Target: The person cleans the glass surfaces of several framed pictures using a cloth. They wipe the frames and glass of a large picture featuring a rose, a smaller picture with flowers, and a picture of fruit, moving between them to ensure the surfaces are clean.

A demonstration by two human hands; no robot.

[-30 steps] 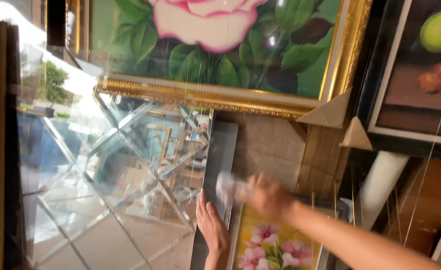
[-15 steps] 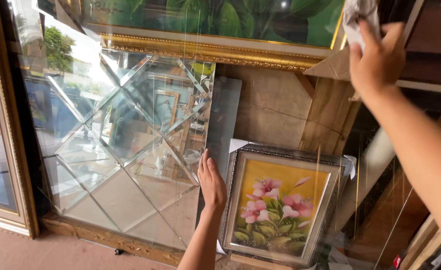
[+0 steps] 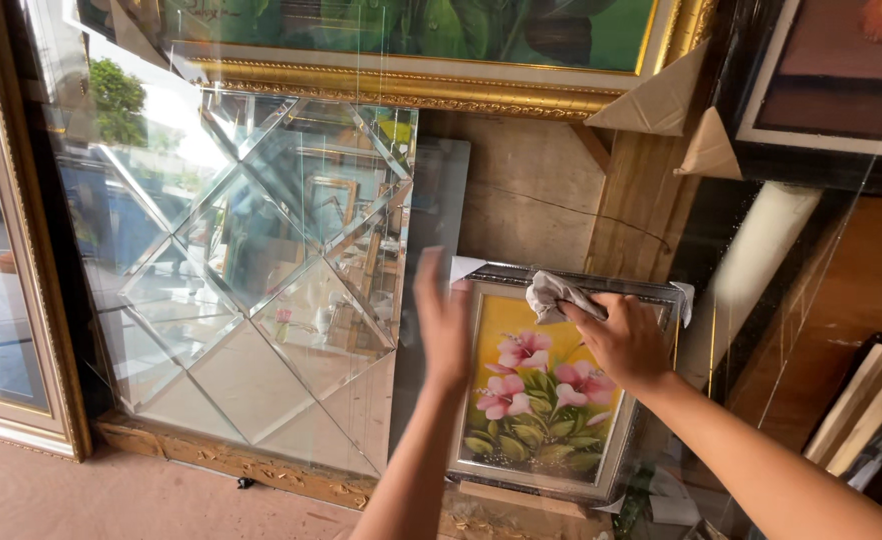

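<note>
My left hand (image 3: 443, 325) rises at lower centre, fingers straight and together, palm flat and blurred, holding nothing; whether it touches the clear glass sheet (image 3: 381, 150) standing before everything I cannot tell; bare floor (image 3: 81, 495) lies open at lower left. My right hand (image 3: 623, 343), just right of centre, has its fingers clamped on a crumpled white cloth (image 3: 553, 295), pressed near the top edge of the small flower painting (image 3: 546, 400); that picture sits low in the middle, silver-framed, pink blooms on yellow, leaning upright. Left of it stands a bevelled mirror (image 3: 251, 290) cut in diamond facets, its base in a worn gilt edge. Thin boards (image 3: 861, 410) crowd the right edge. Farthest, across the top, hangs a large gold-framed painting (image 3: 411, 50), with cardboard corner guards (image 3: 661, 100) at upper right.
</note>
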